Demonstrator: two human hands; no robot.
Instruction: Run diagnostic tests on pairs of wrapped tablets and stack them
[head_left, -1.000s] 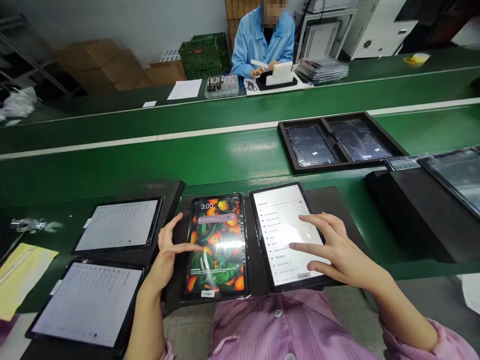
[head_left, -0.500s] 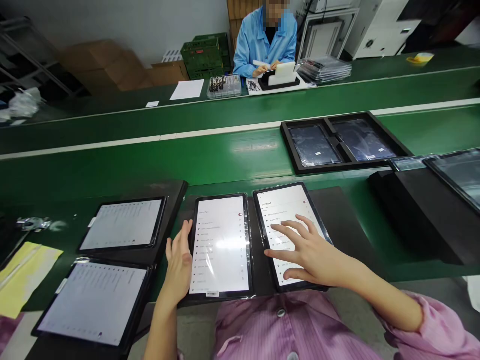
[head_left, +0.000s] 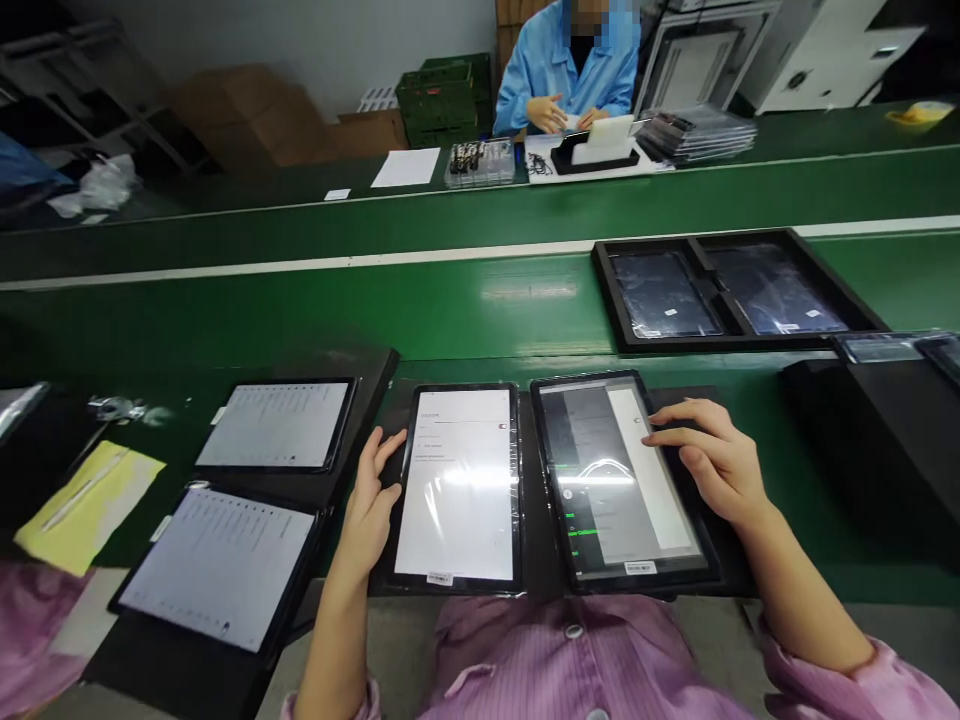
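Two tablets lie upright side by side in front of me on a black mat (head_left: 531, 545). My left hand (head_left: 373, 505) rests at the left edge of the left tablet (head_left: 457, 500), fingers apart and holding nothing. That screen is mostly white, with a short heading and a toggle at the top. On the right tablet (head_left: 619, 500), grey and white panels overlap, with green text at the lower left. My right hand (head_left: 716, 465) is open over its right edge, index and middle fingers stretched towards the screen. Whether a fingertip touches the glass I cannot tell.
Two more lit tablets (head_left: 277, 425) (head_left: 221, 565) lie at the left, beside a yellow cloth (head_left: 88, 505). A black tray (head_left: 611, 300) with two dark tablets stands on the green belt (head_left: 420, 310). A black block (head_left: 862, 450) is at right. Opposite sits a person in blue (head_left: 517, 85).
My right hand has moved rightward from the right tablet's middle to its right edge. Both network lists have gone from the two screens. My left hand stays beside its tablet; the view has shifted.
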